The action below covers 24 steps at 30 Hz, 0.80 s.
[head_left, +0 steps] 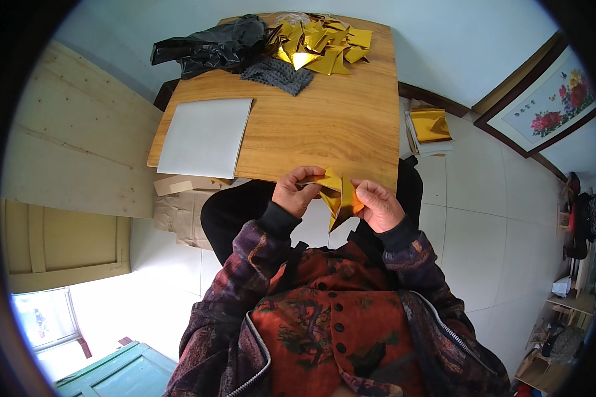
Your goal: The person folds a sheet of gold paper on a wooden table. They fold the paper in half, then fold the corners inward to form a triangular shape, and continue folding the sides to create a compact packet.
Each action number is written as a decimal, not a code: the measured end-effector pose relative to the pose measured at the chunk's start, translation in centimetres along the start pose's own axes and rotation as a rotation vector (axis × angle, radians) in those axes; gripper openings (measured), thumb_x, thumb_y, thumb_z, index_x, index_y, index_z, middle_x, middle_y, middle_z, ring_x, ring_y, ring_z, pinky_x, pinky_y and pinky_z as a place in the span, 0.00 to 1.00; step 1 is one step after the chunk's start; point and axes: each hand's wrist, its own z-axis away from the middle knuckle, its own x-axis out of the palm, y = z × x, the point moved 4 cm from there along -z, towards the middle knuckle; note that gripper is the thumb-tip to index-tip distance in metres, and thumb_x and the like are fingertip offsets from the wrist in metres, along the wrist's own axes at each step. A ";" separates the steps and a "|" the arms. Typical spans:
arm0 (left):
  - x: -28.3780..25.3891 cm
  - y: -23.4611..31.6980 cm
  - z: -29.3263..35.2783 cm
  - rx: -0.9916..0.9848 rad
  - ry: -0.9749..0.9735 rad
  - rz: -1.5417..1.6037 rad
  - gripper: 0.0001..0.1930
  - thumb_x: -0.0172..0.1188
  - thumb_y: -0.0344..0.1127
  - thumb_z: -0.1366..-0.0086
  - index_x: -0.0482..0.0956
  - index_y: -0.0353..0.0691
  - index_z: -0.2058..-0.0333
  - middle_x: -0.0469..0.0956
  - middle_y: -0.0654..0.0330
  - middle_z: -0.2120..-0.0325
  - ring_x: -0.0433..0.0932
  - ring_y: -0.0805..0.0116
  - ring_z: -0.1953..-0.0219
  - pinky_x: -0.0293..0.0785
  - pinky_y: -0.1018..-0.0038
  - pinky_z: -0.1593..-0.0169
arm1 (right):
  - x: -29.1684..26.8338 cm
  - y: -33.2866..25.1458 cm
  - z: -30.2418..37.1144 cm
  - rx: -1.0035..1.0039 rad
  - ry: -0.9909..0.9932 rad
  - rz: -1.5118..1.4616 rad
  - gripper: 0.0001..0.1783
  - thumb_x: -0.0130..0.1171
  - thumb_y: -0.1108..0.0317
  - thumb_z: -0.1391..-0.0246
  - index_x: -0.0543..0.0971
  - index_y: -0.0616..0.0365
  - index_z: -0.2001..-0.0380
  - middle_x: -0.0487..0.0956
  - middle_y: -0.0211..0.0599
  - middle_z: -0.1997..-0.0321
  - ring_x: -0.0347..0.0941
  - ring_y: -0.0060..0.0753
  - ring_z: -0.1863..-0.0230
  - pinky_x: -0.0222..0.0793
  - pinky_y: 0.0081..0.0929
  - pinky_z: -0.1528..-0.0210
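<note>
Between my hands, just off the near edge of the wooden table, is a folded piece of gold foil paper with a point hanging downward. My left hand pinches its upper left part between thumb and fingers. On the other side, my right hand grips the right edge, thumb on top. Parts of the fingers behind the paper are hidden. At the table's far end lies a heap of folded gold paper pieces. A stack of silver-grey sheets lies flat at the table's left.
A black plastic bag and a dark grey knitted cloth lie beside the gold heap. Right of the table, more gold paper sits on a pile near the floor. A framed flower picture leans at the right wall. Flattened cardboard lies at the left.
</note>
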 end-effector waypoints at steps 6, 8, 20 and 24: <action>1.0 0.7 0.3 -0.002 0.015 -0.096 0.14 0.57 0.24 0.37 0.77 0.32 0.52 0.81 0.59 0.62 0.80 0.73 0.64 0.78 0.77 0.60 | -0.6 -0.7 -0.2 0.195 -0.115 0.255 0.11 0.60 0.66 0.42 0.72 0.55 0.75 0.76 0.26 0.70 0.72 0.17 0.72 0.71 0.17 0.70; 1.2 0.9 0.2 -0.007 0.025 -0.141 0.14 0.57 0.24 0.37 0.76 0.31 0.52 0.81 0.58 0.62 0.80 0.73 0.64 0.78 0.77 0.60 | -0.6 -1.2 -0.3 0.157 -0.059 0.391 0.11 0.61 0.67 0.43 0.71 0.55 0.76 0.75 0.26 0.72 0.71 0.16 0.75 0.70 0.16 0.72; 0.6 0.6 -0.4 0.058 0.159 -0.069 0.15 0.54 0.22 0.36 0.75 0.32 0.50 0.79 0.57 0.56 0.80 0.72 0.59 0.80 0.75 0.59 | 1.0 -1.6 -0.5 -0.236 0.234 0.541 0.09 0.57 0.67 0.38 0.70 0.59 0.62 0.75 0.28 0.73 0.69 0.14 0.77 0.66 0.15 0.75; -0.4 -0.7 -1.0 0.049 0.209 -0.001 0.16 0.54 0.20 0.36 0.73 0.33 0.49 0.78 0.57 0.54 0.78 0.71 0.56 0.79 0.76 0.56 | -0.1 -0.8 -1.5 -0.172 0.173 0.383 0.10 0.58 0.71 0.40 0.69 0.61 0.60 0.75 0.27 0.71 0.69 0.15 0.77 0.67 0.17 0.76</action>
